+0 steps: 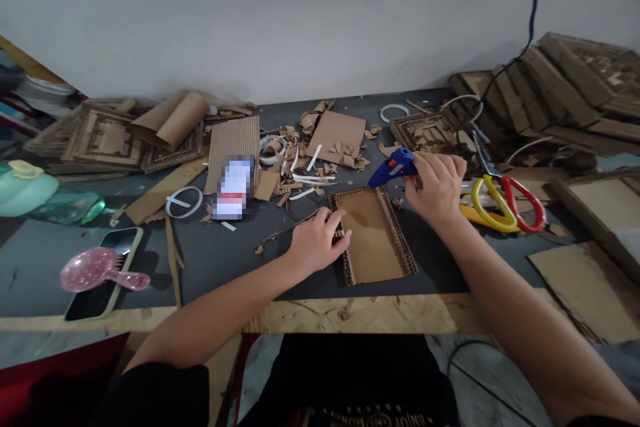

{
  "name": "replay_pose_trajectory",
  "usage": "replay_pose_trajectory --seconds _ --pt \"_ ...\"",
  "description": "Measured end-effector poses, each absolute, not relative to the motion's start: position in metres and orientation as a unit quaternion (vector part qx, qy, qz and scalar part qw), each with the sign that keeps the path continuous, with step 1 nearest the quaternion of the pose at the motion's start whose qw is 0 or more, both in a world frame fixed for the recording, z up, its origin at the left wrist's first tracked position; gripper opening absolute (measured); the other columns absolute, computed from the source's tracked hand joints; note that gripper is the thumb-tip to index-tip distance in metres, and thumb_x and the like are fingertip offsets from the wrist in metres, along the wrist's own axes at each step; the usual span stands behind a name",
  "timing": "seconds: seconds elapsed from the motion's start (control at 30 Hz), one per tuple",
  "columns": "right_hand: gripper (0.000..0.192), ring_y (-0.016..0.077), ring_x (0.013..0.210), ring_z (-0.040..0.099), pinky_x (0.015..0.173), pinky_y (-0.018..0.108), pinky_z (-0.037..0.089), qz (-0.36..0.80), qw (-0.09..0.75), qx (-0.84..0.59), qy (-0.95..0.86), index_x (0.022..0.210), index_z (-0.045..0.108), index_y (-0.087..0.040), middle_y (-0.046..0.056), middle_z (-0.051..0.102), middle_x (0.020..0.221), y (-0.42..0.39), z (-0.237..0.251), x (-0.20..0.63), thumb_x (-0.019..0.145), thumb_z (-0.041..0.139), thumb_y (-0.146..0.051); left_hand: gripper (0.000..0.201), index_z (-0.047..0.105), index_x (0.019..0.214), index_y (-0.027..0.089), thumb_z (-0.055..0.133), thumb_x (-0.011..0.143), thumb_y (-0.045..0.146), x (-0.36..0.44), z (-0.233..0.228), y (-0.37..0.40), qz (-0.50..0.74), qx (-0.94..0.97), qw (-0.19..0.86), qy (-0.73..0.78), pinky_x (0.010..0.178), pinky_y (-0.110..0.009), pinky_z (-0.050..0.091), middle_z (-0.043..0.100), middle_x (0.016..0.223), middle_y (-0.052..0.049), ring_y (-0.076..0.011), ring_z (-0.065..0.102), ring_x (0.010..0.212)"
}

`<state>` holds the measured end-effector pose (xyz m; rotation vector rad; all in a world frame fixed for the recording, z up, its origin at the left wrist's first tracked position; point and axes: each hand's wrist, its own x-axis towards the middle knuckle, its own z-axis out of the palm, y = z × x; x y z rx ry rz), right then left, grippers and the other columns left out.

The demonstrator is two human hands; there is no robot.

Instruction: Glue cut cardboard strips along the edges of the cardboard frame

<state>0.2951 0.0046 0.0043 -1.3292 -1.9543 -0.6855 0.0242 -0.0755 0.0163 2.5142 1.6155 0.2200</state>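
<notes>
My right hand (436, 183) is wrapped round a blue glue gun (393, 168). Its nozzle points down and left, at the far edge of a shallow cardboard tray (373, 230). The tray lies flat on the table, with corrugated strips standing along its left, right and far edges. My left hand (320, 238) grips the tray's left rim, thumb and fingers closed about the strip. Just right of my right hand lie scissors (505, 203) with one yellow and one red handle.
Torn cardboard scraps (345, 150) and white paper strips (305, 180) litter the far middle. A phone (233, 188) rests against corrugated board; a pink hairbrush (103, 269) lies on another phone (90, 300). Stacked cardboard frames (545, 90) stand at right, beneath a hanging black cord (534, 7).
</notes>
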Motion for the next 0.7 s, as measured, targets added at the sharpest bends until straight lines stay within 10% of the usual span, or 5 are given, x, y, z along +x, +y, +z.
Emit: replay_pose_trajectory --seconds 0.7 --pt "0.035 0.0249 0.098 0.062 0.094 0.043 0.038 -0.237 0.341 -0.529 -0.740 0.114 0.069 -0.020 0.009 0.073 0.108 0.0068 0.0053 0.3034 0.087 0.047 -0.014 0.043 0.060 0.132 0.022 0.044 0.098 0.044 0.0238 0.0161 -0.0762 0.071 0.836 0.071 0.539 0.061 -0.028 0.054 0.066 0.111 -0.008 -0.0215 0.070 0.086"
